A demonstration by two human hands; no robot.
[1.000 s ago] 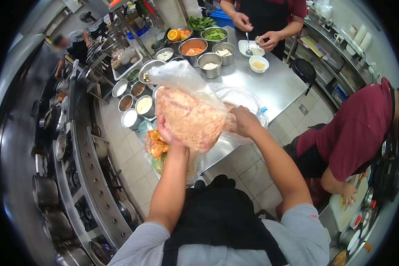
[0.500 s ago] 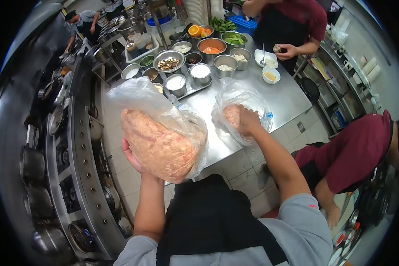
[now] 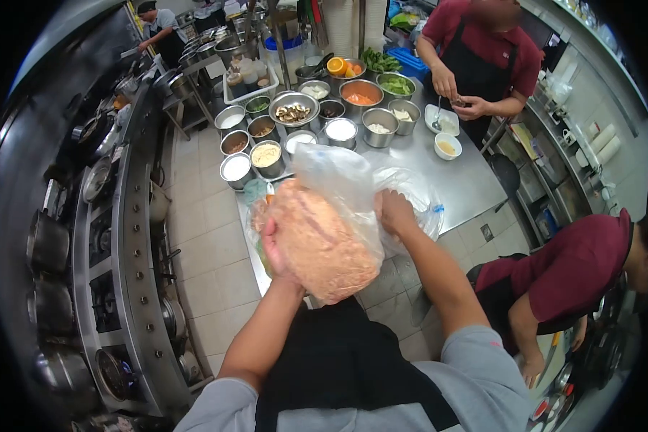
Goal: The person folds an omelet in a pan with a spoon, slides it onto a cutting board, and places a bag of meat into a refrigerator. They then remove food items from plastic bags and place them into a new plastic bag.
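My left hand [image 3: 272, 248] cups the bag of pink meat [image 3: 327, 241] from below, holding it up. My right hand [image 3: 394, 212] touches the clear bag [image 3: 419, 198] beside it, but I cannot tell if it grips. I think the next move needs a steady hold.

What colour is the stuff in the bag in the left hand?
Pinkish-orange, inside a clear bag held up by the left hand; the head view shows it.

No legible text, label, brand, number or sign was found. A small blue print was noted on the clear bag [image 3: 415, 191] lying on the steel table [image 3: 474, 180], and a red mark on the grey sleeve [image 3: 482, 367]; neither could be read.
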